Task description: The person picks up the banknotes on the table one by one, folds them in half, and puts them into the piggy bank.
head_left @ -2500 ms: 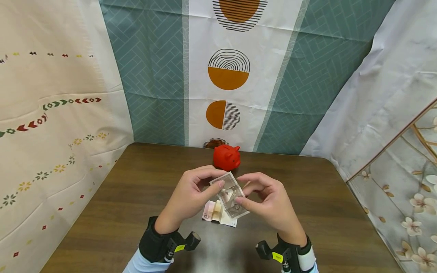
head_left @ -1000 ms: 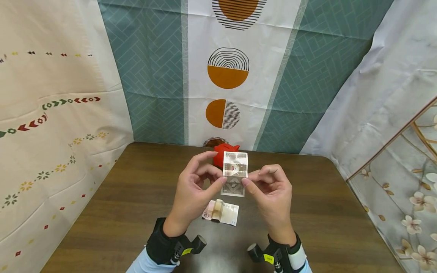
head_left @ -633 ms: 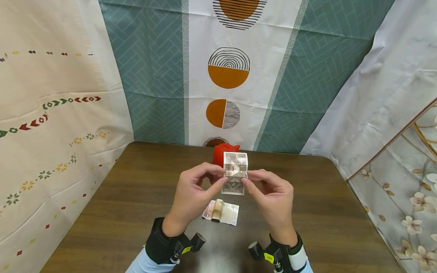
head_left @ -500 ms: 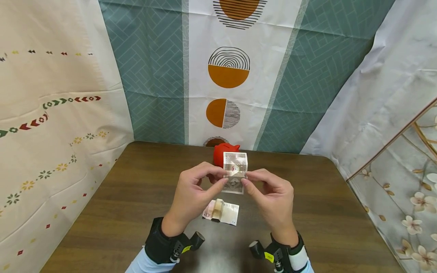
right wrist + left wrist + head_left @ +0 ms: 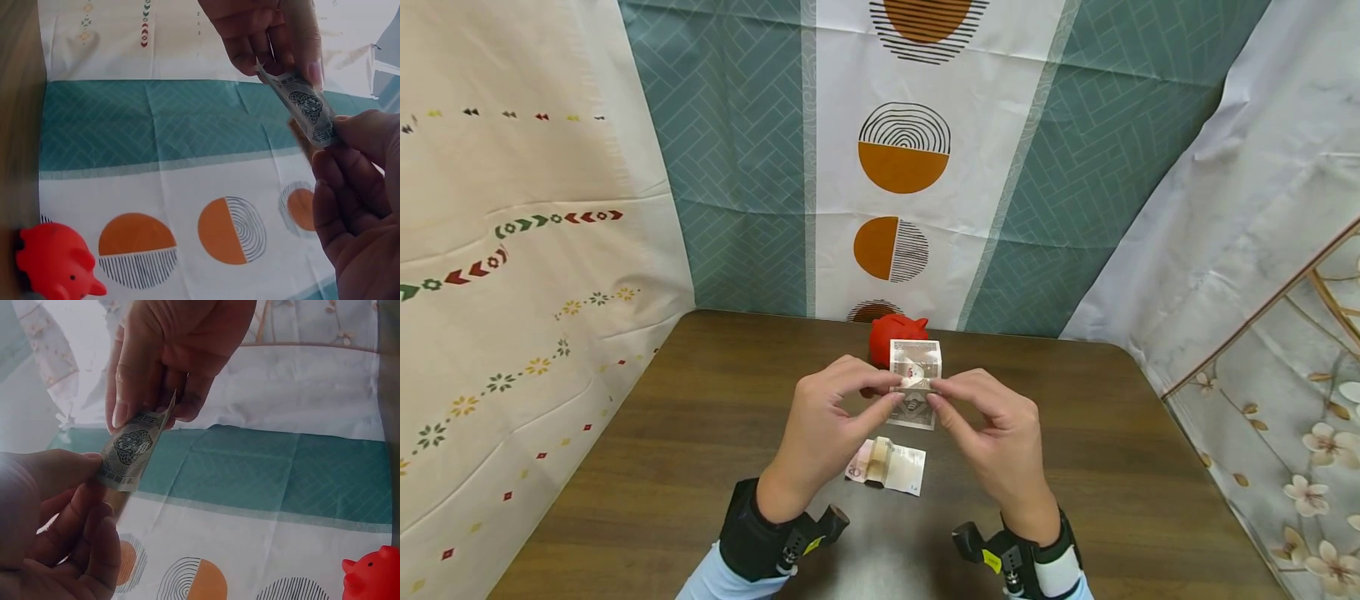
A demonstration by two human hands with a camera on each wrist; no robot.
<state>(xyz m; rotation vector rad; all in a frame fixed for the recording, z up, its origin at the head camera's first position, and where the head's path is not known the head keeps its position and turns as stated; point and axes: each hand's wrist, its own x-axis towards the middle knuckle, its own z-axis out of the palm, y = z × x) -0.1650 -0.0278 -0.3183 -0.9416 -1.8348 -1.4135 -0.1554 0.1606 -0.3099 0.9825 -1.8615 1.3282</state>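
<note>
A creased grey-brown banknote [image 5: 914,408] is held up between both hands, over the table. My left hand [image 5: 820,417] pinches its left edge between thumb and fingers, and my right hand [image 5: 996,429] pinches the opposite edge. A crease runs across the note at the fingertips. In the left wrist view the banknote [image 5: 130,452] looks bent along that crease, its printed side showing. The right wrist view has the banknote [image 5: 306,109] between thumb and fingers of both hands. On the table below lies another banknote [image 5: 904,469], pinkish and pale, with a raised fold.
A red piggy bank [image 5: 891,333] stands near the table's back edge, partly behind the held note. The brown wooden table [image 5: 700,433] ends against a patterned curtain [image 5: 745,167]. Printed cloths hang on both sides.
Both hands have turned the banknote from a slant to upright and raised it in front of the piggy bank. Their fingertips have since moved inward along its crease. The note on the table stays put.
</note>
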